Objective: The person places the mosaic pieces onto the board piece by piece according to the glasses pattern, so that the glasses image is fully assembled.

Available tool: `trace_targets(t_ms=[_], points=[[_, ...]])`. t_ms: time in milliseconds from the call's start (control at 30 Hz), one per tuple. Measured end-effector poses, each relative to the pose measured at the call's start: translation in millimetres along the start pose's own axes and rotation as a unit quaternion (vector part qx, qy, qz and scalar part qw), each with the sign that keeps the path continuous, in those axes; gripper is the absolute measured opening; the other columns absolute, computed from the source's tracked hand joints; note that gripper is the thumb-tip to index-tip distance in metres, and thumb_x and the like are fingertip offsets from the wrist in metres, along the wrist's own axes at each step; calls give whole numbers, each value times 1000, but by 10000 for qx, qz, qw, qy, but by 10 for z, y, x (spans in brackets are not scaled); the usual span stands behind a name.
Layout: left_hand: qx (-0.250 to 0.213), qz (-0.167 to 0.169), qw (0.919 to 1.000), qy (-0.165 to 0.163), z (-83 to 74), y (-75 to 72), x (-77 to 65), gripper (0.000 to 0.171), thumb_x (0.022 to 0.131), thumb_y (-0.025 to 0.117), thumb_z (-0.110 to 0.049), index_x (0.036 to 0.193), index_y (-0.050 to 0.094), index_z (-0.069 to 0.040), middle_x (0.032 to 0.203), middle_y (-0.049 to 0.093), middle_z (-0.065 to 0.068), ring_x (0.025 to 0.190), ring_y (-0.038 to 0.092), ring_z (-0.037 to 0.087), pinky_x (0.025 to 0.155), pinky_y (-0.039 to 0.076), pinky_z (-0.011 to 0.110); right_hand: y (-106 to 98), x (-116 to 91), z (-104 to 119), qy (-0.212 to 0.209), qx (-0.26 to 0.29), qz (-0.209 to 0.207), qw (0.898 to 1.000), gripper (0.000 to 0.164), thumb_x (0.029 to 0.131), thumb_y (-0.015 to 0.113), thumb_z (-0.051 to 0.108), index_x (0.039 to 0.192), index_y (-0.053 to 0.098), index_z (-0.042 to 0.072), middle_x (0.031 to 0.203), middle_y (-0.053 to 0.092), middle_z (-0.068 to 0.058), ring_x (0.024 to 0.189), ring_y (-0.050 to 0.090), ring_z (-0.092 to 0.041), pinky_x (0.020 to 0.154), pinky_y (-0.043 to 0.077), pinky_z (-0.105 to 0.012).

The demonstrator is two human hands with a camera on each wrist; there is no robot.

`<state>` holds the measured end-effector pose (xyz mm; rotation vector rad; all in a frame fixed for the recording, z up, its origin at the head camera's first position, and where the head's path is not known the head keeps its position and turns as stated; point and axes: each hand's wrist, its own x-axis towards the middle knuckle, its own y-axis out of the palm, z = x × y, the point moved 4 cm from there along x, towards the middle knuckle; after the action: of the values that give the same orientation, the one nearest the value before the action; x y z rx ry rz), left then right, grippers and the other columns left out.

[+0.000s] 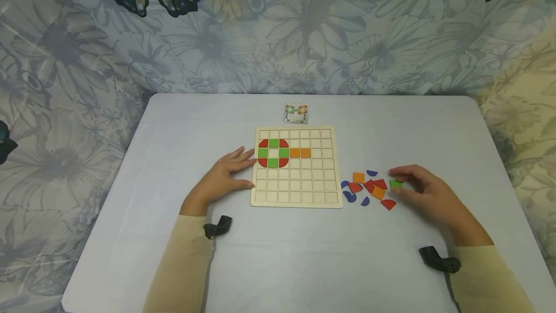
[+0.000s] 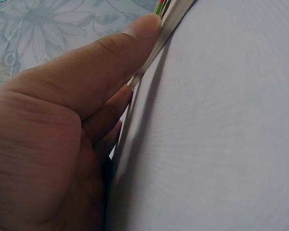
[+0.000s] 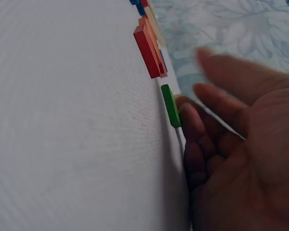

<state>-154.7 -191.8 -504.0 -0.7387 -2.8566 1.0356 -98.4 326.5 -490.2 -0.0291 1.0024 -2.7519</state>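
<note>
A wooden grid board [image 1: 295,185] lies on the table, bearing red rounded corner tiles, green squares and two orange squares [image 1: 300,152]. My left hand [image 1: 223,175] rests at its left edge, fingers spread and thumb touching the rim. In the left wrist view, that thumb [image 2: 144,26] lies against the board's side. To the right of the board, my right hand [image 1: 427,192] is beside a green square tile [image 1: 396,184], thumb and fingers apart. In the right wrist view, fingertips are next to the green tile [image 3: 170,106], and the thumb is blurred; contact is unclear.
Loose tiles lie between the board and my right hand: red pieces [image 1: 388,204], orange squares [image 1: 358,177] and blue half-rounds [image 1: 365,201]. A small pattern card [image 1: 296,112] lies behind the board on the white table [image 1: 312,255]. Floral fabric [image 1: 312,28] hangs behind.
</note>
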Motion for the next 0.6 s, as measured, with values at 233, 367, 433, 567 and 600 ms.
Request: trace_targets(t_ms=[233, 367, 433, 567, 600], points=[[-9, -20, 10000, 15, 0, 5, 1, 78, 88, 95, -34, 156, 61, -20, 169, 39, -16, 164, 16, 16, 129, 15, 59, 3, -30, 30, -460, -641, -128, 9968, 40, 94, 83, -4, 131, 72, 4, 129, 64, -14, 116, 53, -25, 95, 29, 1], [41, -18, 10000, 41, 1, 8, 4, 78, 88, 95, -34, 156, 61, -20, 169, 39, -16, 164, 16, 16, 129, 15, 59, -24, -60, 8, -386, -768, -243, 9960, 40, 93, 83, -5, 131, 72, 4, 126, 65, -12, 109, 52, -14, 92, 32, 0], [34, -18, 10000, 42, 1, 7, 3, 78, 88, 95, -34, 156, 61, -19, 169, 39, -16, 164, 16, 16, 129, 15, 59, -40, -69, 1, -337, -816, -314, 9956, 40, 93, 83, -4, 130, 73, 3, 124, 67, -12, 104, 52, -9, 90, 35, -2], [11, -16, 10000, 31, -5, -2, 0, 78, 87, 95, -33, 156, 61, -19, 169, 39, -16, 164, 16, 16, 129, 15, 59, -54, -74, -1, -248, -879, -389, 9951, 37, 94, 84, -2, 129, 74, 2, 118, 68, -13, 99, 53, -9, 84, 39, -4], [10, -16, 10000, 31, -7, -3, -1, 78, 87, 95, -33, 156, 61, -19, 169, 39, -16, 164, 16, 16, 129, 15, 59, -52, -72, -2, -233, -903, -390, 9949, 37, 93, 84, -2, 129, 75, 2, 118, 68, -14, 98, 54, -11, 84, 39, -4]])
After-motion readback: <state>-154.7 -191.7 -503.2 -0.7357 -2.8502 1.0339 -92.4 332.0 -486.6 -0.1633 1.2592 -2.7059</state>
